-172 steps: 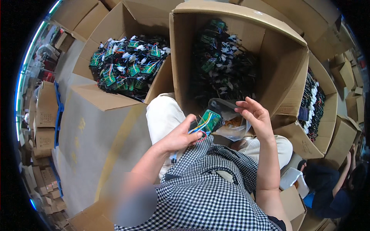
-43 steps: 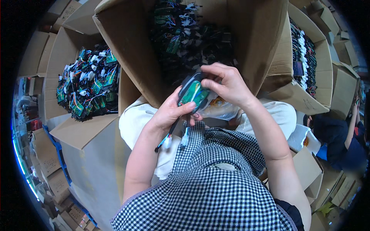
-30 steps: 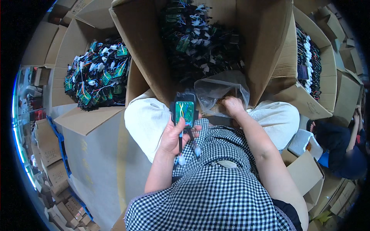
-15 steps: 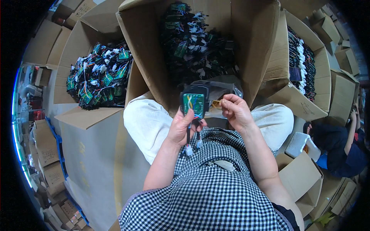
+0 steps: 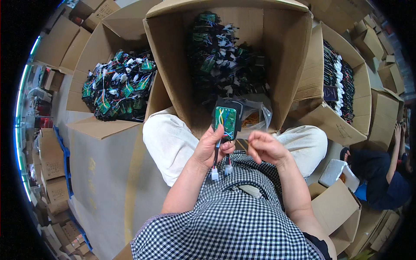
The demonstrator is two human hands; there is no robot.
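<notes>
My left hand is closed around a black-cased circuit board, its green face up and its thumb over the coloured wires. Black leads hang below the fist and end in white plugs. To the right, apart from the board, my right hand has its fingers curled in, thumb and fingertips together; whatever they pinch is too small to make out. Just beyond both hands lies a clear plastic bag with yellowish rubber bands in it, at the near edge of the middle carton.
A tall open carton ahead holds a heap of similar boards. The left carton is piled with more boards; the right carton has bundled leads in rows. A co-worker sits at far right beside a white foam box.
My right hand has drawn back from the rubber bands by the bag, toward my body. The board in my left hand has shifted slightly right, as the whole view has also shifted.
</notes>
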